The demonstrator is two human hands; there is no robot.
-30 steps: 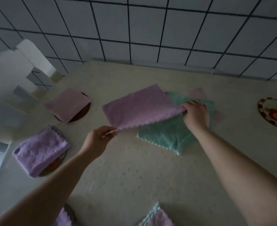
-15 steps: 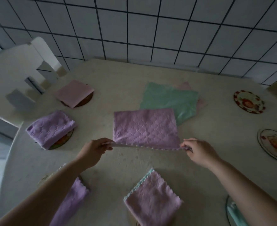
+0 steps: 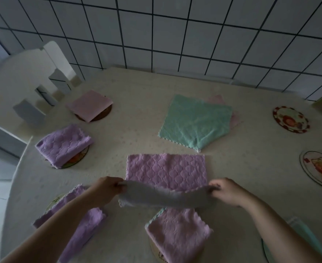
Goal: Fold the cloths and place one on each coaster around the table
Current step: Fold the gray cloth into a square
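Observation:
A purple quilted cloth [image 3: 166,170] lies on the table in front of me, its near edge lifted and curling over. My left hand [image 3: 104,192] pinches the near left corner and my right hand [image 3: 225,193] pinches the near right corner. A green cloth [image 3: 196,121] lies flat farther back, on top of a pink cloth [image 3: 234,118]. Folded cloths rest on coasters: a pink one [image 3: 89,105], a purple one [image 3: 62,144], another purple one [image 3: 84,224] and a pink one [image 3: 177,232]. Two bare coasters [image 3: 290,119] [image 3: 321,168] sit at the right.
A white chair [image 3: 29,88] stands at the table's left side. A tiled wall [image 3: 175,35] rises behind the round table [image 3: 141,92]. A greenish folded cloth [image 3: 306,234] shows partly under my right forearm at the near right edge.
The purple cloth came off the green one and was laid on the table nearer to me. Both hands now lift its near edge upward.

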